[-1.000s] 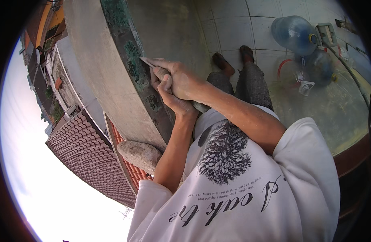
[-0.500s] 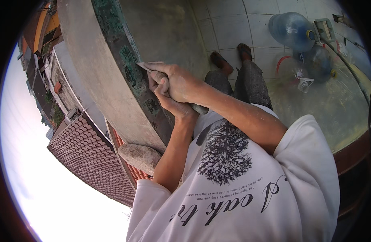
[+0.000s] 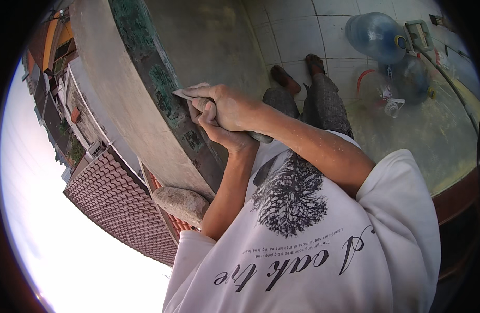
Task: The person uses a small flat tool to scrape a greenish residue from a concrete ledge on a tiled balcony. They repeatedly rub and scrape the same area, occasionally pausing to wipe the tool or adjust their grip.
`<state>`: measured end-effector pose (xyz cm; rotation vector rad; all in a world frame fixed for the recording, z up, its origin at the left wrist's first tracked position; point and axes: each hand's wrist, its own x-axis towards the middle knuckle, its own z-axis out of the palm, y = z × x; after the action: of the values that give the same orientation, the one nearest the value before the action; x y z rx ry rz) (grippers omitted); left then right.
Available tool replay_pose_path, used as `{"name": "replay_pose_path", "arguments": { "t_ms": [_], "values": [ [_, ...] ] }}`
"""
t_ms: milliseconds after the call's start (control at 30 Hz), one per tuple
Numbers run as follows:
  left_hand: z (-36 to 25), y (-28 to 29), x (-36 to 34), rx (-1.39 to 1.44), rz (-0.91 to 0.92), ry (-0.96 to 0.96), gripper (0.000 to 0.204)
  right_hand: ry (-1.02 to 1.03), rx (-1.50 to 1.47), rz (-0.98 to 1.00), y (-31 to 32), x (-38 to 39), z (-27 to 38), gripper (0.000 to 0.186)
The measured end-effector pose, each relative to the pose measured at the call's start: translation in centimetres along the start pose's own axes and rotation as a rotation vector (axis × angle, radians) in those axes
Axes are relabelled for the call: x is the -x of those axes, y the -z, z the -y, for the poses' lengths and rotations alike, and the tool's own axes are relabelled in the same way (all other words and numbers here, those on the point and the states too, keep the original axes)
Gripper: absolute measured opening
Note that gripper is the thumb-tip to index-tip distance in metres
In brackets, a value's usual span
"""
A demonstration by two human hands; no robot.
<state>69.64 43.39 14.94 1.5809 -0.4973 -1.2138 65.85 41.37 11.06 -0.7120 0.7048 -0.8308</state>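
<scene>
Both my hands are wrapped round one scraper (image 3: pixel 260 137), its grey rounded handle end sticking out below my right wrist. My right hand (image 3: pixel 230 107) is closed over the tool, fingers pointing toward the blade. From below, my left hand (image 3: pixel 217 129) is closed against it and partly covered by the right. Both hands look dusty. The pale blade's tip rests against the top of a wall ledge (image 3: pixel 198 159), at the edge of a patch of flaking green paint (image 3: pixel 164 86). Much of the handle is hidden in my grip.
A rough stone (image 3: pixel 181 204) sits by my left forearm. Beyond the wall are tiled roofs (image 3: pixel 120 198) and open sky. Large clear-blue water bottles (image 3: pixel 378 37), a dark hose (image 3: pixel 448 83) and my bare feet (image 3: pixel 285 79) are on the tiled floor at right.
The blade tip has slid a short way along the ledge toward me, and both hands have shifted slightly with it. The grip is unchanged.
</scene>
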Motion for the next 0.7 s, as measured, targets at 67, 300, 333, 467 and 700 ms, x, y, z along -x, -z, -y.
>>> {"name": "replay_pose_path", "arguments": {
  "t_ms": [67,300,333,467,700],
  "values": [
    [0.0,0.3,0.3,0.033,0.012,-0.066,0.047,0.007,0.09,-0.026,0.3,0.2,0.4,0.045],
    [-0.3,-0.5,-0.5,0.199,-0.056,0.072,0.055,0.071,-0.529,0.021,-1.2,-0.1,1.1,0.052],
    [-0.2,-0.9,-0.8,0.141,-0.094,-0.025,0.053,0.078,-0.166,-0.029,-0.8,-0.1,1.0,0.051],
    [0.3,-1.0,-1.5,0.219,-0.083,0.082,0.065,0.1,0.06,-0.038,0.2,0.3,1.1,0.053],
    [1.8,2.3,-0.9,0.045,-0.11,0.031,0.064,0.076,-2.062,0.172,-2.8,-0.6,3.3,0.049]
  ]
}}
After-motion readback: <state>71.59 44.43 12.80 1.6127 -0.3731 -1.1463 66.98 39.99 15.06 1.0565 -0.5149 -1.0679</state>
